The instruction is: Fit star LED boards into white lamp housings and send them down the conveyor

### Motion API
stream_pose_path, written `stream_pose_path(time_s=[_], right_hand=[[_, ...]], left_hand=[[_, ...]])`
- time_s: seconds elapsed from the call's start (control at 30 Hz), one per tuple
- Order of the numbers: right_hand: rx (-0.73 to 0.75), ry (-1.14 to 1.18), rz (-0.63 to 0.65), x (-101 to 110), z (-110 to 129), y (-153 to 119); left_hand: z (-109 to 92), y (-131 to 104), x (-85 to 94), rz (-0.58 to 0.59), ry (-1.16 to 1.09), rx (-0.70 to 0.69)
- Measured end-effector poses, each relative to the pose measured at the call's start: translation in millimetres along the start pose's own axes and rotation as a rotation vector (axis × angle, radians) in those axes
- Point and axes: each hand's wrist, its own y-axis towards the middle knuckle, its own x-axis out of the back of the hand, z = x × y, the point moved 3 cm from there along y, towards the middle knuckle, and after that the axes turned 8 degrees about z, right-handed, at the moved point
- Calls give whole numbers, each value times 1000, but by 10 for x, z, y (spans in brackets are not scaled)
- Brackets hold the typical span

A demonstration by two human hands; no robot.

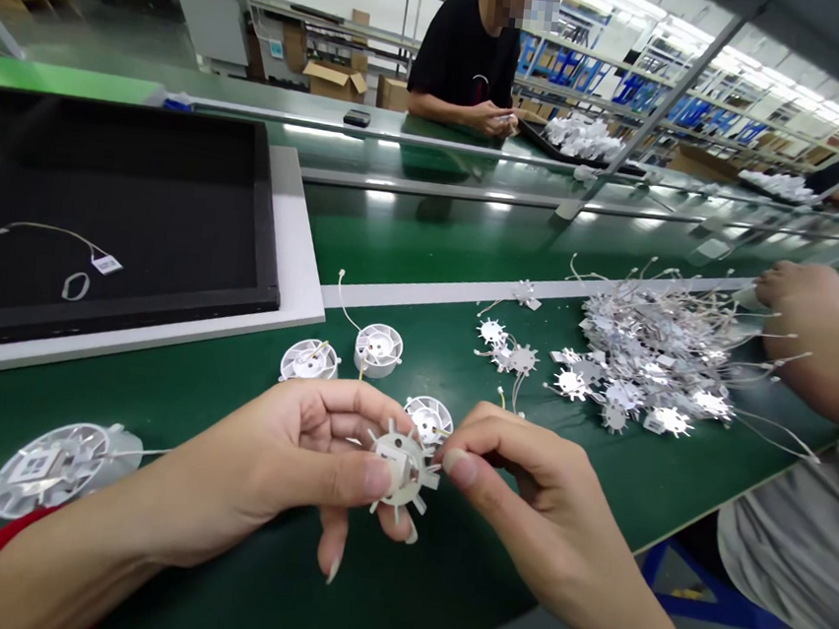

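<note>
Pinched between thumb and fingers of the left hand [294,456], the toothed disc [406,473] is held above the green bench [437,593]; it is best kept steady beside the right hand [530,513], whose grip cannot be told.

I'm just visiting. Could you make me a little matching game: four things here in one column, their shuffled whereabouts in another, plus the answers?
Things
1. Pale, round disc with prongs around its edge
2. Tangled heap of silvery toothed plates with thin wires
3. Black, shallow, rectangular tray
4. Small, dark, rectangular device

Places
A. At the picture's left, with a small wired tag lying inside
B. Between the left hand's thumb and fingers
C. Across the bench, left of the person in the black shirt
D. Beside another person's bare forearm

Pairs: 1-B, 2-D, 3-A, 4-C
</note>
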Motion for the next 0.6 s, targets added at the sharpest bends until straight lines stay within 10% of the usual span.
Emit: stream_pose_path(time_s=[0.27, 0.43, 0.6], right_hand=[[-235, -81, 63, 44, -122, -88], [5, -461, -192, 119, 45, -201], [139, -374, 57, -1, 129, -190]], left_hand=[[-55, -20, 121, -192, 267, -34], [34, -44, 110, -261, 396, -61], [113, -108, -9, -241, 658, -84]])
